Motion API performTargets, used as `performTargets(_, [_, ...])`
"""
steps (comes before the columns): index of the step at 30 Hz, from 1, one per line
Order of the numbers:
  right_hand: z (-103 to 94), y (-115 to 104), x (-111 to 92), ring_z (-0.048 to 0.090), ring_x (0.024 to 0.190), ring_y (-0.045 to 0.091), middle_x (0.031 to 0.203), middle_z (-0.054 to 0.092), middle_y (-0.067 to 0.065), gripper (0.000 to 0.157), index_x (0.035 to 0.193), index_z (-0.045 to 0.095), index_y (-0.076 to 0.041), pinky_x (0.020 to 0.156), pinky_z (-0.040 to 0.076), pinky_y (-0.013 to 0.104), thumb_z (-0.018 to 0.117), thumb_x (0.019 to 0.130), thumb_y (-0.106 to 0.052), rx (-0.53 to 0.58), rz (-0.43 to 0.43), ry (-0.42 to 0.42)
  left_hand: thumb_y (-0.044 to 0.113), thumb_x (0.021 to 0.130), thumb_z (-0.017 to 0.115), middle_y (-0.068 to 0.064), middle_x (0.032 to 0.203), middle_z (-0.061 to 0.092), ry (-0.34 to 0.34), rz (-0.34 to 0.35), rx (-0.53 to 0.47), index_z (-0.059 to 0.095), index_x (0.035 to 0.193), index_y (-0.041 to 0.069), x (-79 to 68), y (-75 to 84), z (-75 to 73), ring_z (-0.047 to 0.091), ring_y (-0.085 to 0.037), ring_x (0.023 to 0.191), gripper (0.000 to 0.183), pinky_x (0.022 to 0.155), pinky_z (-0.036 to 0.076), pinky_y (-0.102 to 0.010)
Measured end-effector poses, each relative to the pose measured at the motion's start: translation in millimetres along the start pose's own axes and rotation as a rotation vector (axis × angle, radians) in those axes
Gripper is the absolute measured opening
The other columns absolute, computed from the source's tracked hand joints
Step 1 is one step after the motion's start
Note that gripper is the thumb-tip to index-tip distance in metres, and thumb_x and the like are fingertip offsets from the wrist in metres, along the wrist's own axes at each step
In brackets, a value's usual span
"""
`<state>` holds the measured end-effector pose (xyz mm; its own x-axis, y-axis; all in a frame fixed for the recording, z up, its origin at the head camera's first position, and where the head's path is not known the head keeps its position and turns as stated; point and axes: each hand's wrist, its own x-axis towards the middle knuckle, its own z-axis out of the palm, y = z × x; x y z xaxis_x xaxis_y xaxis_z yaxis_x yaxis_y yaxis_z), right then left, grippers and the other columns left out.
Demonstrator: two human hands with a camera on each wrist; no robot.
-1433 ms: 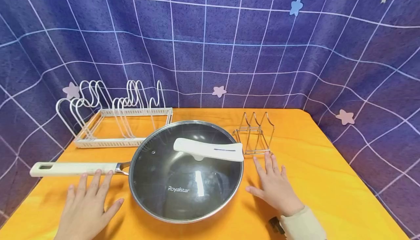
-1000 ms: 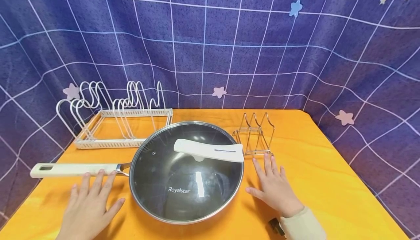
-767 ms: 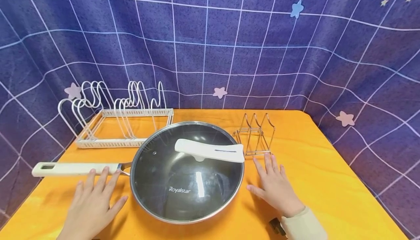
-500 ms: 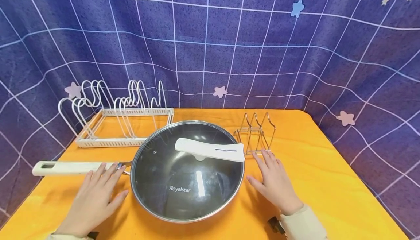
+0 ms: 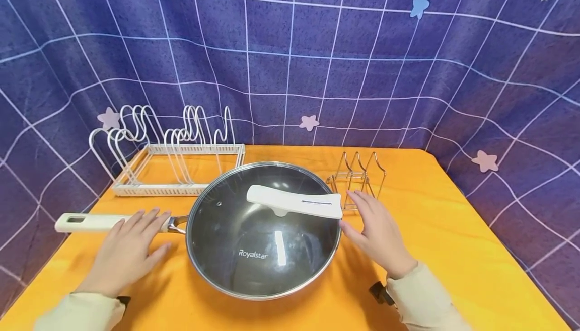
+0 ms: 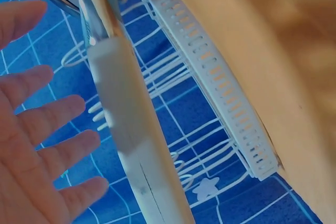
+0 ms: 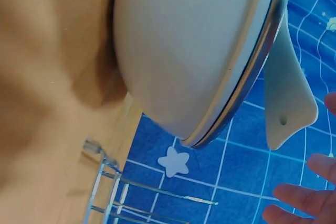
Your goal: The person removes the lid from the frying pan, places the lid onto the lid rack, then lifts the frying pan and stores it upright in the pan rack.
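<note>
Centrally on the orange counter (image 5: 457, 255) stands a wok-like pan (image 7: 178, 51), its pale rounded outer wall showing in the right wrist view. A dark glass lid (image 5: 226, 235) with a metal rim and the word "Royalstar" covers it. Across the lid's top runs a white lid handle (image 5: 290, 202), one end toward the right hand (image 5: 378, 233). The pan handle (image 5: 92, 223), long and cream-coloured, points out to the left and has a slot near its end.

The left hand (image 5: 127, 253) is open over the part of that handle nearest the pan. From the left wrist, its fingers are spread and a gap shows between them and the handle, so it grips nothing. The right hand is open too, fingers extended, just beside the end of the lid handle; the right wrist view shows space between them.

Behind the pan, to the left, a white rack (image 5: 158, 190) with upright wire loops sits on the counter. A smaller metal wire rack (image 5: 358, 174) stands at the right, partly hidden behind the right hand. A blue-purple cloth (image 5: 362, 29) with a pale grid and stars hangs at the back, and light sleeves (image 5: 421, 293) cover both wrists.
</note>
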<state>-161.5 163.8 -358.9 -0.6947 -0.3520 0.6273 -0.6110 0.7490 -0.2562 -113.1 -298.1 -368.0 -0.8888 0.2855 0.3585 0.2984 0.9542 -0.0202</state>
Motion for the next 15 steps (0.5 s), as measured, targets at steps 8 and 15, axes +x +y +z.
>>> performTargets(8, [-3.9, -7, 19, 0.051, 0.118, 0.040, 0.129, 0.054, 0.023, 0.061, 0.131, 0.053, 0.002, 0.099, 0.040, 0.055, 0.070, 0.081, -0.030, -0.034, 0.000, -0.108, 0.030, 0.084, 0.069, -0.035, 0.134, 0.044, -0.109, -0.038, -0.009, 0.051, 0.134, 0.000, 5.1, -13.2, -0.5, 0.040, -0.055, 0.120, 0.061, 0.096, 0.030, -0.069])
performTargets(15, [-2.2, -11, 26, 0.052, 0.117, 0.041, 0.129, 0.055, 0.023, 0.059, 0.131, 0.055, -0.001, 0.099, 0.040, 0.055, 0.070, 0.082, -0.031, -0.052, 0.001, -0.137, 0.030, 0.086, 0.066, -0.035, 0.136, 0.041, -0.125, -0.067, -0.017, 0.048, 0.136, 0.002, 3.6, -21.4, 3.5, 0.037, -0.056, 0.121, 0.059, 0.098, 0.024, -0.070])
